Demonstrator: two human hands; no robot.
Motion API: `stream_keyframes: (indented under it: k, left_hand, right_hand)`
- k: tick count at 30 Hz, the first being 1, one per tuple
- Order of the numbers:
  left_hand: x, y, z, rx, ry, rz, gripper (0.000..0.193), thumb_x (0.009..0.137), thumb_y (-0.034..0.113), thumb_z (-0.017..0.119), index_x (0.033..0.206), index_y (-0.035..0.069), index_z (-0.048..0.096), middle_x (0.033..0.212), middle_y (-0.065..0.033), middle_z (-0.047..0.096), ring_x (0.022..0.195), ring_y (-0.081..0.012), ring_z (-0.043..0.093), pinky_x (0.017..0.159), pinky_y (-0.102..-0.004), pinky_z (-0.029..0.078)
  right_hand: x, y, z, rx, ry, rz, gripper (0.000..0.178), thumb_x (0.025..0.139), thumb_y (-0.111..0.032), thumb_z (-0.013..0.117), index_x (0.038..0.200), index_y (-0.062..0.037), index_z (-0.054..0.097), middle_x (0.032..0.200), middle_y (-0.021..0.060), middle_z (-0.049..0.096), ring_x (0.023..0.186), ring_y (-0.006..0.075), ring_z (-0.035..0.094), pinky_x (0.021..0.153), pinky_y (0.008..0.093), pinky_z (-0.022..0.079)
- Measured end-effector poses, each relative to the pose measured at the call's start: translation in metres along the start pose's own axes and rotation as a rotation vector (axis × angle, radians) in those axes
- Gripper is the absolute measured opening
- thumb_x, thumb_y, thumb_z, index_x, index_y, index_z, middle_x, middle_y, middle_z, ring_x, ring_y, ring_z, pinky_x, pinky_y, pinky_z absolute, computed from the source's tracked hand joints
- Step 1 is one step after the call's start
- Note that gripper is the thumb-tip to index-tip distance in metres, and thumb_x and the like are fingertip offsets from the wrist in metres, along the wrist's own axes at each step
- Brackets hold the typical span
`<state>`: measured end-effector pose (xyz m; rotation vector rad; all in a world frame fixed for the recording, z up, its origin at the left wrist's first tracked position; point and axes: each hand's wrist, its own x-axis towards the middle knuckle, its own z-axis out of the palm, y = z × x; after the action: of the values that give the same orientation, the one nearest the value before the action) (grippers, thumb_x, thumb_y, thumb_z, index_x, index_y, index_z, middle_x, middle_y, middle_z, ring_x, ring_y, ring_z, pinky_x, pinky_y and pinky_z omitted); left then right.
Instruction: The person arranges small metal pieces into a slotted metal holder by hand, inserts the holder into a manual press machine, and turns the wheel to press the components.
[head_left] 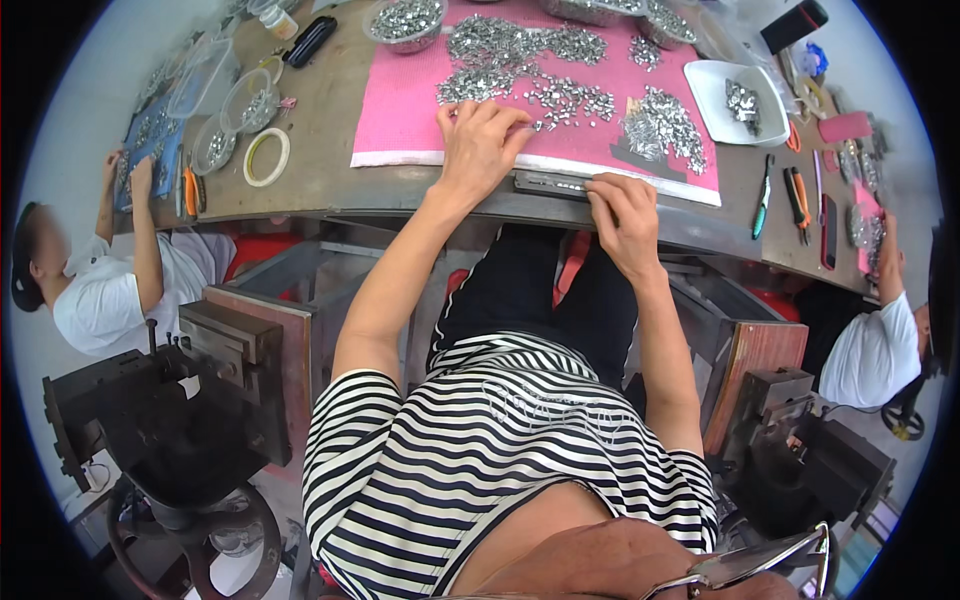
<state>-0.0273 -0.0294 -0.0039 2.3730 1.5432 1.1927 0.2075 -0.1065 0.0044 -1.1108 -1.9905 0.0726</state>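
Workshop surroundings fill the view: dark iron presses stand low at either side of the seated person in a striped shirt, and a brown counter (330, 150) stretches across the upper half.

Nearest on that counter, at its front edge, lies a narrow metal strip (550, 185), flat, its long axis running left to right along the edge, one end toward each hand. The right hand (625, 215) rests at the strip's right end with its fingers (607, 192) curled down and pinched together at the end; whether they actually clamp it or only press on it cannot be told. The left hand (482, 140) lies palm down just beyond the strip's left end, on the near border of a pink mat (400, 110), fingers bent loosely with the tips among small shiny metal pieces (570, 100); nothing can be seen gripped in it.

Farther out, the pieces spread in heaps over the mat. Right of the mat stands a white tray (715, 100) with a few more pieces, and pliers (797, 195) and a teal-handled tool (762, 195) lie near the counter's right edge. Left of the mat sits a roll of tape (266, 157), with clear bowls beyond it. At the far edge stands a metal bowl (405, 20) full of pieces.

Two other people in white shirts work at the left and right ends.
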Motion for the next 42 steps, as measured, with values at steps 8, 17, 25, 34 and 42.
stream_keyframes:
  k: [8, 17, 25, 34, 42]
  left_hand:
    - [0.011, -0.009, 0.004, 0.011, -0.119, -0.003, 0.008, 0.088, 0.022, 0.072, 0.090, 0.014, 0.073, 0.090, 0.0002, 0.066, 0.095, -0.0218, 0.059, 0.101, -0.0493, 0.030]
    - [0.016, -0.007, 0.004, -0.041, -0.076, 0.052, 0.007, 0.087, 0.022, 0.072, 0.090, 0.016, 0.071, 0.089, -0.0011, 0.064, 0.096, -0.0233, 0.057, 0.098, -0.0516, 0.029]
    - [0.019, -0.010, 0.010, -0.093, -0.081, 0.044, 0.006, 0.086, 0.022, 0.073, 0.089, 0.017, 0.074, 0.088, -0.0001, 0.065, 0.096, -0.0222, 0.058, 0.098, -0.0485, 0.030]
    - [-0.013, -0.019, -0.018, -0.043, -0.053, -0.048, 0.007, 0.086, 0.021, 0.074, 0.085, 0.015, 0.075, 0.087, -0.0004, 0.066, 0.091, -0.0224, 0.059, 0.096, -0.0461, 0.032]
    - [-0.003, -0.020, -0.022, -0.029, -0.086, -0.036, 0.006, 0.085, 0.021, 0.074, 0.087, 0.016, 0.076, 0.087, -0.0014, 0.065, 0.093, -0.0235, 0.058, 0.098, -0.0483, 0.031]
  right_hand:
    - [-0.016, 0.024, -0.005, 0.220, 0.139, 0.419, 0.010, 0.098, -0.006, 0.064, 0.102, 0.0013, 0.069, 0.092, 0.0058, 0.070, 0.086, 0.0127, 0.063, 0.079, 0.0261, 0.049]
    - [-0.019, 0.028, -0.002, 0.318, 0.198, 0.505, 0.011, 0.099, -0.007, 0.063, 0.102, 0.0010, 0.070, 0.089, 0.0044, 0.070, 0.084, 0.0102, 0.063, 0.076, 0.0248, 0.048]
    - [-0.020, 0.028, -0.001, 0.337, 0.180, 0.533, 0.013, 0.101, -0.009, 0.062, 0.105, 0.0012, 0.070, 0.093, 0.0027, 0.071, 0.086, 0.0079, 0.061, 0.079, 0.0228, 0.047]
    - [-0.017, 0.025, 0.001, 0.319, 0.226, 0.524, 0.010, 0.097, -0.007, 0.065, 0.100, 0.0006, 0.070, 0.085, 0.0054, 0.070, 0.077, 0.0114, 0.063, 0.072, 0.0263, 0.049]
    - [-0.020, 0.025, -0.001, 0.318, 0.219, 0.552, 0.009, 0.097, -0.007, 0.065, 0.101, 0.0002, 0.070, 0.085, 0.0052, 0.070, 0.077, 0.0108, 0.063, 0.072, 0.0258, 0.049]
